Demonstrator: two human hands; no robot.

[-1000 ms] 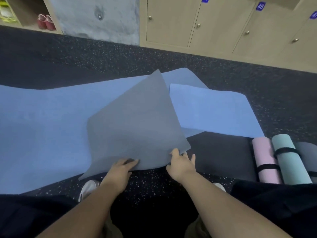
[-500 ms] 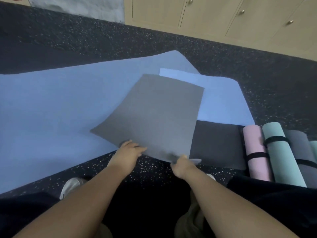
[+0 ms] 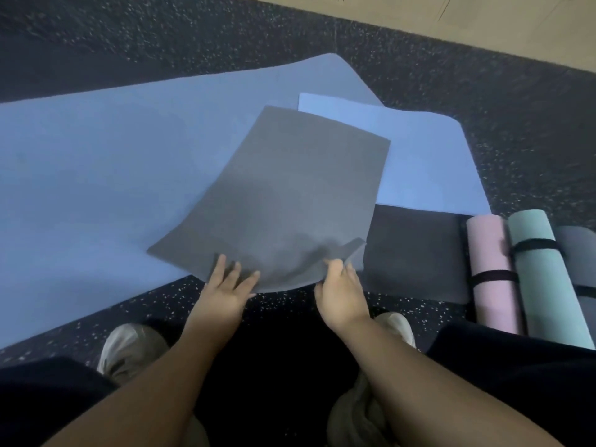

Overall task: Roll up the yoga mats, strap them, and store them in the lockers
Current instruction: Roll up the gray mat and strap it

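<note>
A grey yoga mat [image 3: 283,195] lies folded over in front of me, its near edge lifted and curling. My left hand [image 3: 225,285] rests on that edge with fingers spread flat. My right hand [image 3: 342,291] grips the edge near its right corner, where the mat bends upward. Under the grey mat spreads a large blue mat [image 3: 96,175], with a lighter blue mat [image 3: 425,162] to the right. A dark mat [image 3: 412,256] lies flat beside my right hand.
Three rolled, strapped mats lie at the right: pink [image 3: 490,272], teal [image 3: 541,272] and grey [image 3: 580,253]. Wooden lockers [image 3: 451,24] line the far wall beyond the speckled black floor [image 3: 225,30]. My shoes [image 3: 129,346] stand at the near edge.
The grey mat's flap has come down flatter onto the blue mat and been pulled closer. The view has tilted down, cutting off most of the lockers. Both hands remain at the near edge.
</note>
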